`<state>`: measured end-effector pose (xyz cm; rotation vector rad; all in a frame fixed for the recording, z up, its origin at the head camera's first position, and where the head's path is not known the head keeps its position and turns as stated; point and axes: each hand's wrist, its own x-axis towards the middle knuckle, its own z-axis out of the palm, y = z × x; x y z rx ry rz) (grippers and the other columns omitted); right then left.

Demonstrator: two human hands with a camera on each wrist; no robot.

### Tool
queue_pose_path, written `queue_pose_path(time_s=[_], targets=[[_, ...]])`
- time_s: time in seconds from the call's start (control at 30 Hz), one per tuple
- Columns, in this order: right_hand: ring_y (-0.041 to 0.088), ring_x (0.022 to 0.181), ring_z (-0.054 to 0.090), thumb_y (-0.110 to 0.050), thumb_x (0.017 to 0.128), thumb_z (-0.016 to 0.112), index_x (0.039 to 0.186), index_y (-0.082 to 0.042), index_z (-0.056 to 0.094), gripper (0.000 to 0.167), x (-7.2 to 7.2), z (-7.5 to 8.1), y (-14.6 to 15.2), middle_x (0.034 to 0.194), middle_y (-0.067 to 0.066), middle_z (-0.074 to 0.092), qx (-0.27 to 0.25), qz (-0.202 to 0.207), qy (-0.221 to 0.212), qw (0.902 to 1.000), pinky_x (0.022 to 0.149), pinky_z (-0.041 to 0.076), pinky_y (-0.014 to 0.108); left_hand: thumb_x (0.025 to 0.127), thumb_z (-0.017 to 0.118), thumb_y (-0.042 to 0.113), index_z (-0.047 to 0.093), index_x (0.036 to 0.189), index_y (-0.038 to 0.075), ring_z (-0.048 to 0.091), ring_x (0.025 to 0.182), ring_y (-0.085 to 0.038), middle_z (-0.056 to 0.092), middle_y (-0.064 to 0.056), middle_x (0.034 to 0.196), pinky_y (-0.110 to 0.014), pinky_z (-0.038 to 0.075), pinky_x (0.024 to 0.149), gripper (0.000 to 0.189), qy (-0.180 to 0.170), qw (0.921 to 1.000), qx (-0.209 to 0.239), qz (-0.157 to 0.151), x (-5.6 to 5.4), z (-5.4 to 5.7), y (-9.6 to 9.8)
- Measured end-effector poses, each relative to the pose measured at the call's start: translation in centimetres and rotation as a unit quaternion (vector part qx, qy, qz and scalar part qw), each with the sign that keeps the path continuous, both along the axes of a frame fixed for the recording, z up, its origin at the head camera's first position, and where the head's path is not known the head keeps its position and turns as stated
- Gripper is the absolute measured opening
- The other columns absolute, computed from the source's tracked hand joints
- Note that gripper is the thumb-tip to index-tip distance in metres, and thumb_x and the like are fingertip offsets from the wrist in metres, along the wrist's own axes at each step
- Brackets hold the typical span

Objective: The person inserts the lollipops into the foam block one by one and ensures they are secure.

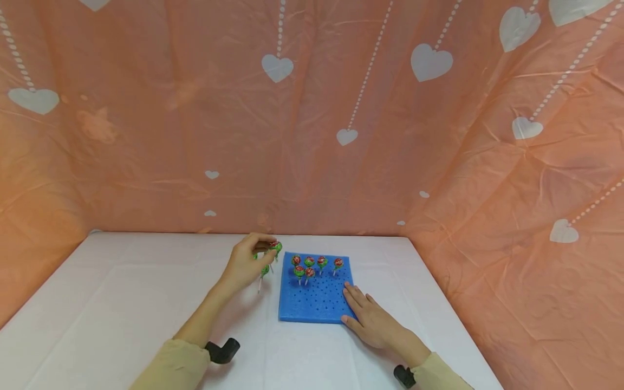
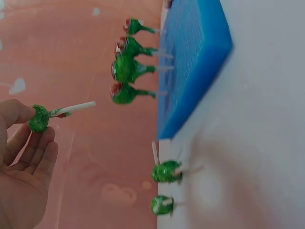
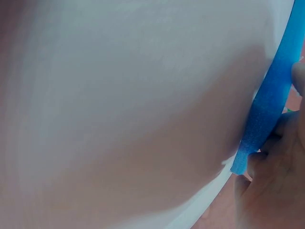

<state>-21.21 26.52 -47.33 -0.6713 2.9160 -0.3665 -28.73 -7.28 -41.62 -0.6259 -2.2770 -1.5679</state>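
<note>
My left hand pinches a lollipop by its green-wrapped head, just off the left edge of a blue foam board. In the left wrist view the white stick of that lollipop juts out from the fingers toward the board. Several red-and-green lollipops stand with their sticks in holes in the board's far half. Two loose lollipops lie on the table left of the board, below the left hand. With fingers outstretched, my right hand rests against the board's right edge; the right wrist view shows it partly.
A white-covered table carries the board. Behind and to the sides hangs an orange curtain printed with white hearts. Black wrist devices sit at both cuffs. Many small holes pit the board's near half.
</note>
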Motion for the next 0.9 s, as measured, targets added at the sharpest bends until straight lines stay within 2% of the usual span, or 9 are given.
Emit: queue_pose_path(time_s=[0.3,0.53,0.73,0.9], targets=[[0.036,0.157,0.02,-0.044,0.11,0.047,0.161,0.002,0.028,0.071,0.0,0.2,-0.1,0.172,0.015,0.019,-0.001,-0.002,-0.003,1.0,0.125,0.023,0.058,0.093,0.074,-0.002,0.066,0.122,-0.002,0.067,0.111,-0.033,0.066,-0.015,0.118,-0.052,0.055,0.1,0.03,0.002,0.9986,0.041,-0.034,0.4,0.2,2.3],[0.036,0.157,0.02,-0.043,0.11,0.047,0.161,0.002,0.028,0.071,0.1,0.2,-0.1,0.172,0.015,0.019,0.001,-0.002,-0.003,1.0,0.124,0.024,0.058,0.092,0.075,-0.002,0.066,0.12,-0.001,0.067,0.111,-0.03,0.067,-0.013,0.118,-0.042,0.056,0.101,0.029,-0.006,0.9982,0.04,-0.044,0.7,0.2,4.2],[0.036,0.157,0.02,-0.044,0.111,0.047,0.161,0.002,0.028,0.071,-0.1,0.1,-0.1,0.172,0.015,0.019,0.005,-0.001,0.0,1.0,0.125,0.023,0.058,0.092,0.073,-0.005,0.065,0.119,-0.003,0.066,0.111,-0.032,0.066,-0.015,0.117,-0.045,0.056,0.1,0.029,0.002,0.9961,0.054,-0.07,0.9,0.1,5.6],[0.036,0.157,0.021,-0.044,0.11,0.047,0.161,0.002,0.029,0.071,-0.1,0.1,-0.1,0.172,0.015,0.019,0.004,-0.002,-0.001,1.0,0.124,0.024,0.058,0.092,0.073,-0.005,0.066,0.118,-0.001,0.067,0.109,-0.03,0.065,-0.013,0.116,-0.05,0.057,0.097,0.027,0.008,0.9965,0.043,-0.071,0.9,-0.1,6.6]])
